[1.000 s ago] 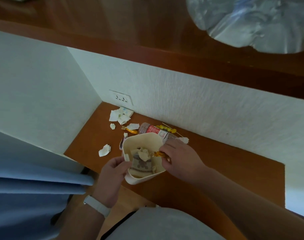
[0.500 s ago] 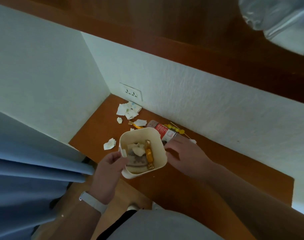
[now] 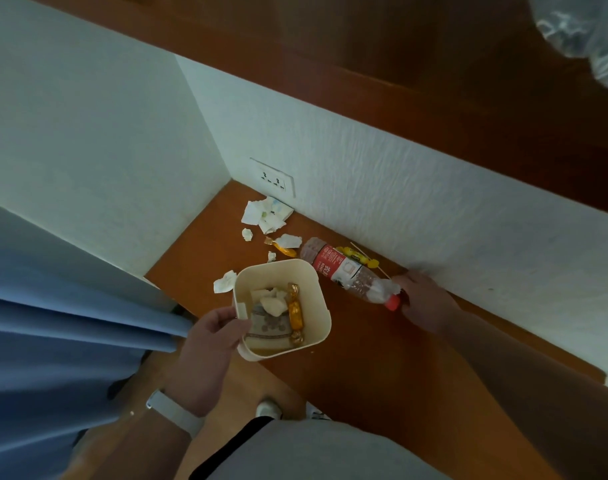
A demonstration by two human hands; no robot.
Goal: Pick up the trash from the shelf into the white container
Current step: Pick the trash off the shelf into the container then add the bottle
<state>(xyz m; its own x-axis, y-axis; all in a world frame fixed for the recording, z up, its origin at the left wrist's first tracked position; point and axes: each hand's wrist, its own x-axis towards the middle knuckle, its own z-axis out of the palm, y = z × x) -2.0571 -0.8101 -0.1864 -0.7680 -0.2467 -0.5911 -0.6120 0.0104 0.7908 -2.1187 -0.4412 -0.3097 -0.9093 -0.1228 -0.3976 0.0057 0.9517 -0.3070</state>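
Note:
The white container (image 3: 321, 315) stands at the shelf's front edge, with crumpled paper and an orange candy wrapper (image 3: 295, 315) inside. My left hand (image 3: 214, 332) grips its left rim. A crushed plastic bottle (image 3: 344, 271) with a red label and red cap lies on the wooden shelf (image 3: 382, 358) to the container's right. My right hand (image 3: 425, 299) rests by the bottle's cap end, fingers on a white scrap at the neck; whether they have closed on it is unclear. Torn white paper (image 3: 266, 213) lies in the back corner, and a scrap (image 3: 224, 282) sits left of the container.
An orange wrapper (image 3: 283, 249) and small paper bits lie behind the container, and yellow wrappers (image 3: 359, 258) sit against the white wall. A socket (image 3: 273, 178) is on the wall near the corner. A blue curtain (image 3: 53, 327) hangs at the left. A wooden ledge runs overhead.
The orange candy wrapper left my right hand and now lies in the container. My right hand moved right to the bottle's cap end. The left hand kept its hold.

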